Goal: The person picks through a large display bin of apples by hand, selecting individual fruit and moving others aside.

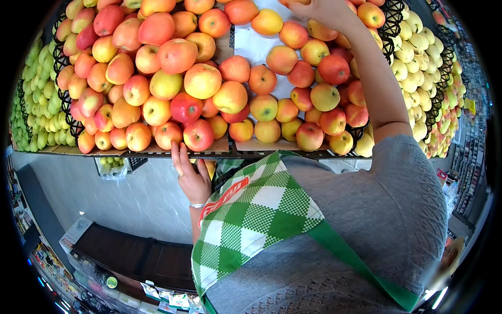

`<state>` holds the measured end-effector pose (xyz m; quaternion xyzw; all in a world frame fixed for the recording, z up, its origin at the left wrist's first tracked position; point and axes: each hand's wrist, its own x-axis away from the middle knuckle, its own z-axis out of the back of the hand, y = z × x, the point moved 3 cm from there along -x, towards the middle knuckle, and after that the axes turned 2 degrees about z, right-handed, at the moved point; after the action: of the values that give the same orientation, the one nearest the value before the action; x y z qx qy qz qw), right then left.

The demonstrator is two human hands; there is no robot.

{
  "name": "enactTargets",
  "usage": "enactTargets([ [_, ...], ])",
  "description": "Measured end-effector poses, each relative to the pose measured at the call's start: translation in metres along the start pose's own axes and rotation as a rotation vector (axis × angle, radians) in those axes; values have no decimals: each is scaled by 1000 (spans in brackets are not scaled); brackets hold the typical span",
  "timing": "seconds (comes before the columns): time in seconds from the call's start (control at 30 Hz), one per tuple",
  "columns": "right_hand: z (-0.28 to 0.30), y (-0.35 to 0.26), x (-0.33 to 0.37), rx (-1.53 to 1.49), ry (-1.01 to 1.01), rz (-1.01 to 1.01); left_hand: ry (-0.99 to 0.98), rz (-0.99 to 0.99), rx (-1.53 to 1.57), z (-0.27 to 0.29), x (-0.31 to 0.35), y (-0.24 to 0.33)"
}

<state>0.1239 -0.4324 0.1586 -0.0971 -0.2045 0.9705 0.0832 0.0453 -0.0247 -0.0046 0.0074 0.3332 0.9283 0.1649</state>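
My right hand [319, 8] reaches the far apples [293, 34], its grip cut off, I cannot tell; left hand [191, 175], fingers loosely spread, braces the shelf edge [157, 152]; I should lift gently so neighbours don't roll.

Your left hand [191, 175] rests against the front edge of the display shelf [157, 153], just below the nearest row of apples [183, 78]. Your right hand [319, 8] reaches over the pile to its far side, your forearm lying across the apples on the right. A bin of pears [36, 104] sits left of the apples, another bin of fruit [418, 57] to their right. Your apron [251, 220] hangs below the shelf edge.
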Motion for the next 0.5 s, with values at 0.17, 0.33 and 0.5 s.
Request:
enactTargets([
  [0.17,-59,-33,23,-284,-199,59,-2,14,11,-1,2,-3],
  [0.33,-121,-34,38,-202,184,162,13,-28,-17,1,1,0],
  [0.5,-136,-28,43,-60,141,97,18,-19,14,-1,1,-3],
])
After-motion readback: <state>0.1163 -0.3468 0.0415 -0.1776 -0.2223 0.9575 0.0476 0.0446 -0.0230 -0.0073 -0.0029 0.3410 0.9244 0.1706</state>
